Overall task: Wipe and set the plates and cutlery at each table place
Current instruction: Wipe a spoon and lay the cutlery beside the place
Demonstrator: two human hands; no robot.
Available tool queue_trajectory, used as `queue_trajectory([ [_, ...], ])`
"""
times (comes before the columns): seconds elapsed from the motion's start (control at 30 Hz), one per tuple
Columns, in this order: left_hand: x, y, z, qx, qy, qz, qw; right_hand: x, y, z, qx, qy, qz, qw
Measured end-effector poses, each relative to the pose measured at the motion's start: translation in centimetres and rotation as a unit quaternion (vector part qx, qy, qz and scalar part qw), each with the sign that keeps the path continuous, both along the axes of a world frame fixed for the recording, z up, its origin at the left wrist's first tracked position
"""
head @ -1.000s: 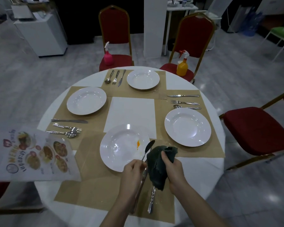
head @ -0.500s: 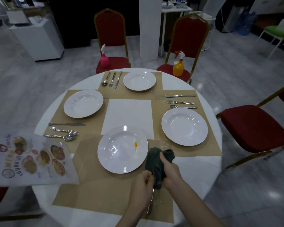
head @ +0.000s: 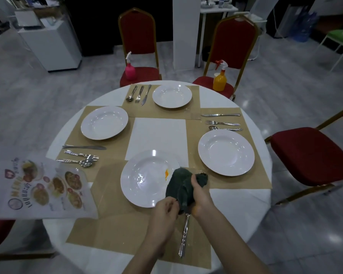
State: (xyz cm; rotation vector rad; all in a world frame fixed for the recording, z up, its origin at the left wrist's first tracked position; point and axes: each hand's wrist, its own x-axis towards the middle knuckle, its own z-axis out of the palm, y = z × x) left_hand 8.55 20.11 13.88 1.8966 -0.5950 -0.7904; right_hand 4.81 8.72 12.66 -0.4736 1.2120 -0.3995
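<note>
The near white plate (head: 145, 180) carries an orange smear on its right rim. Just right of it my right hand (head: 200, 196) grips a bunched dark green cloth (head: 181, 184). My left hand (head: 164, 210) has its fingers curled against the cloth's lower end; the spoon it holds is hidden by the cloth and the hand. One piece of cutlery (head: 184, 236) lies on the tan placemat (head: 115, 232), handle toward me, its head under the cloth. Three more white plates sit at the left (head: 104, 122), far (head: 171, 95) and right (head: 226, 152) places, each with a knife, fork and spoon alongside.
A picture menu (head: 42, 188) lies over the table's left edge. A pink spray bottle (head: 130, 70) and an orange one (head: 219, 81) stand on two red chairs behind the table. Another red chair (head: 309, 155) is at the right. A white sheet (head: 156, 139) covers the table's centre.
The spoon my left hand held up over the plate has been drawn back into the cloth and out of sight. Both hands have come close together beside the plate.
</note>
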Motion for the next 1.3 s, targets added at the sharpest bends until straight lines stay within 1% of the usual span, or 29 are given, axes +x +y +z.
queue_trajectory([
  [0.07,0.5,-0.4,-0.1,-0.001,0.010,0.026,1.000,-0.1,1.0,0.6,0.002,-0.026,0.053,0.998],
  [0.13,0.6,-0.9,-0.3,0.005,0.047,0.038,0.998,-0.2,1.4,0.6,-0.031,-0.010,0.070,0.997],
  [0.2,0.1,-0.9,-0.6,0.016,0.066,0.032,0.997,-0.1,1.0,0.2,-0.060,-0.003,0.050,0.997],
  [0.3,-0.6,-0.5,-0.9,0.016,0.085,0.028,0.996,0.0,0.6,-0.5,-0.049,0.005,0.016,0.999],
  [0.4,-0.9,-0.2,-0.7,0.011,0.097,0.020,0.995,-0.5,0.5,-1.7,-0.057,0.024,0.000,0.998],
  [0.47,-1.1,-0.1,-0.5,0.015,0.136,-0.001,0.991,-1.4,-0.6,-2.2,-0.048,0.028,-0.021,0.998],
  [0.53,-1.4,0.0,-0.3,0.021,0.160,-0.026,0.987,-2.4,-1.7,-1.9,-0.052,0.025,-0.014,0.998],
  [0.6,-1.4,0.0,-0.7,0.025,0.142,-0.029,0.989,-3.1,-1.6,-1.4,-0.086,0.009,0.022,0.996],
  [0.7,-1.0,-0.4,-1.5,0.032,0.066,-0.008,0.997,-3.3,0.8,-2.4,-0.151,0.006,0.107,0.983],
  [0.73,-1.0,-0.4,-1.8,0.033,0.051,-0.001,0.998,-3.3,1.3,-2.8,-0.151,0.006,0.111,0.982],
  [0.8,-1.2,-0.1,-2.1,0.033,0.043,0.007,0.998,-3.6,1.2,-2.8,-0.122,0.010,0.084,0.989],
  [0.87,-1.7,0.4,-2.2,0.040,0.053,0.015,0.998,-4.2,0.2,-2.4,-0.094,0.032,0.052,0.994],
  [0.93,-1.7,0.7,-2.2,0.053,0.072,0.021,0.996,-4.8,-0.6,-2.1,-0.105,0.049,0.031,0.993],
  [1.0,-1.4,0.7,-1.9,0.059,0.135,0.012,0.989,-5.3,-0.9,-2.1,-0.130,0.049,0.029,0.990],
  [1.07,-1.2,0.5,-1.0,0.043,0.245,-0.001,0.969,-5.5,-0.7,-2.3,-0.137,0.041,0.042,0.989],
  [1.1,-1.2,0.3,-0.6,0.036,0.307,-0.001,0.951,-5.5,-0.5,-2.4,-0.138,0.033,0.056,0.988],
  [1.17,-1.3,0.0,0.0,0.035,0.425,0.007,0.904,-5.4,0.4,-2.5,-0.131,0.004,0.086,0.988],
  [1.2,-1.3,-0.2,0.1,0.030,0.472,0.012,0.881,-5.4,0.8,-2.4,-0.128,-0.011,0.093,0.987],
  [1.27,-1.2,-0.3,-0.1,0.009,0.530,0.025,0.848,-5.5,1.0,-2.0,-0.125,-0.025,0.095,0.987],
  [1.3,-1.1,-0.2,-0.4,0.002,0.547,0.031,0.837,-5.7,0.9,-1.9,-0.125,-0.024,0.093,0.987],
])
